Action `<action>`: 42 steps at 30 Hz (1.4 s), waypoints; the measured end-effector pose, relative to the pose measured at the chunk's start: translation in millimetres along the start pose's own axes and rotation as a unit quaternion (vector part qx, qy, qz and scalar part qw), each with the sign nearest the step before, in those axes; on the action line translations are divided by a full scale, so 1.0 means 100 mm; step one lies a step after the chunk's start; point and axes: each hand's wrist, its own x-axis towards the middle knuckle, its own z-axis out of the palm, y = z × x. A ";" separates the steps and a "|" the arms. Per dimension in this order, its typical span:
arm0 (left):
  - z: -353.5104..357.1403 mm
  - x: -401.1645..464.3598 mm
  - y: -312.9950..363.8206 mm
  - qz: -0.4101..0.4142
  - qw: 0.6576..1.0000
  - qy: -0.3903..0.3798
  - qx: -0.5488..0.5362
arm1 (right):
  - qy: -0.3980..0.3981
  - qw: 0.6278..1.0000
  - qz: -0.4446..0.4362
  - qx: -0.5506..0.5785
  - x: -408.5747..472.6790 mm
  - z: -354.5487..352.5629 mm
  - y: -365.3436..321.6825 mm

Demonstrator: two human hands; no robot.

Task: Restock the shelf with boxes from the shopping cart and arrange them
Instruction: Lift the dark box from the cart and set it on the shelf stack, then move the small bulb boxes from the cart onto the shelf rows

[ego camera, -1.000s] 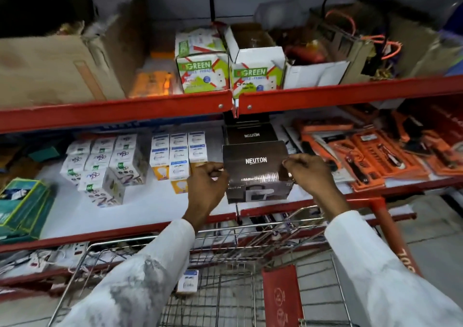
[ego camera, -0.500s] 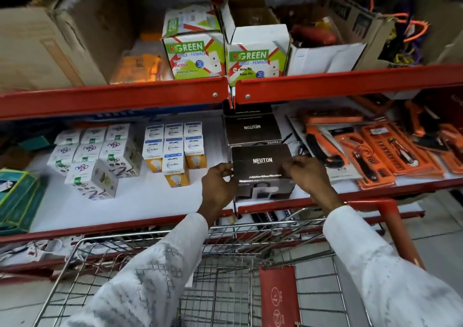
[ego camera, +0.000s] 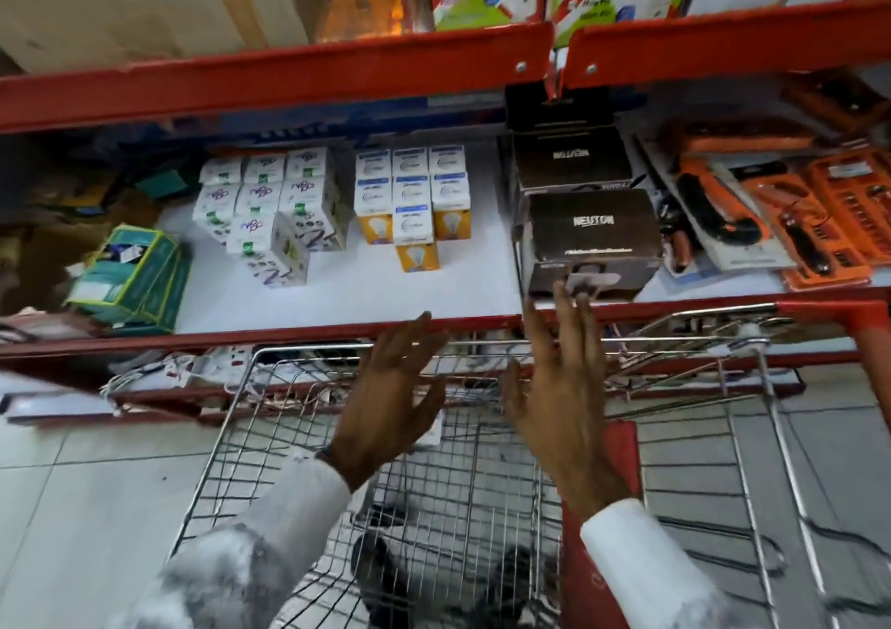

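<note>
A dark brown box marked NEUTON (ego camera: 594, 238) stands at the front edge of the white shelf (ego camera: 337, 291), with a second dark box (ego camera: 571, 158) right behind it. My left hand (ego camera: 385, 392) hovers open over the wire shopping cart (ego camera: 752, 387), fingers spread, holding nothing. My right hand (ego camera: 564, 387) is also open, its fingertips just below the front box without gripping it. A small white box (ego camera: 436, 428) shows in the cart, partly hidden by my left hand.
White bulb boxes (ego camera: 270, 209) and blue-and-yellow bulb boxes (ego camera: 412, 204) stand left of the dark boxes. Orange tool packs (ego camera: 790, 214) lie at the right, green boxes (ego camera: 132, 276) at the left. A red beam (ego camera: 289, 74) carries the upper shelf.
Both hands have let go of the dark box, which now rests on the shelf, and have drawn back over the cart with fingers spread. The camera has tilted down.
</note>
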 end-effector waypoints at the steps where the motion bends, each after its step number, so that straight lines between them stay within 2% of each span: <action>1: 0.00 -0.14 -0.13 0.004 0.999 -0.008 0.037 | -0.007 1.000 -0.015 0.007 -0.09 0.11 -0.04; 5: 0.03 -0.58 -0.66 0.002 0.994 -0.052 0.099 | -0.074 0.995 -0.069 0.020 -0.44 0.60 -0.20; 10: 0.28 -0.72 -1.11 -0.030 0.979 -0.138 0.144 | -0.225 0.971 -0.083 -0.005 -0.78 1.28 -0.22; 12: 0.39 -0.68 -1.25 -0.036 0.975 -0.163 0.149 | -0.263 0.962 -0.071 -0.010 -0.86 1.55 -0.20; 18: 0.72 -0.50 -1.64 -0.052 0.957 -0.237 0.156 | -0.328 0.944 0.008 -0.039 -0.85 2.22 -0.19; 23: 0.88 -0.43 -1.81 -0.044 0.942 -0.284 0.174 | -0.359 0.932 0.013 -0.053 -0.71 2.57 -0.20; 27: 0.96 -0.36 -1.87 -0.028 0.944 -0.256 0.205 | -0.340 0.938 -0.001 -0.063 -0.61 2.74 -0.21; 32: 0.91 -0.31 -1.83 -0.036 0.930 -0.277 0.239 | -0.345 0.936 -0.003 -0.065 -0.55 2.59 -0.26; 36: 0.56 -0.36 -1.61 -0.028 0.946 -0.243 0.214 | -0.311 0.949 0.004 -0.058 -0.50 2.11 -0.47; 42: -0.25 -0.48 -1.10 0.003 0.973 -0.148 0.177 | -0.236 0.971 0.000 -0.040 -0.37 1.07 -0.86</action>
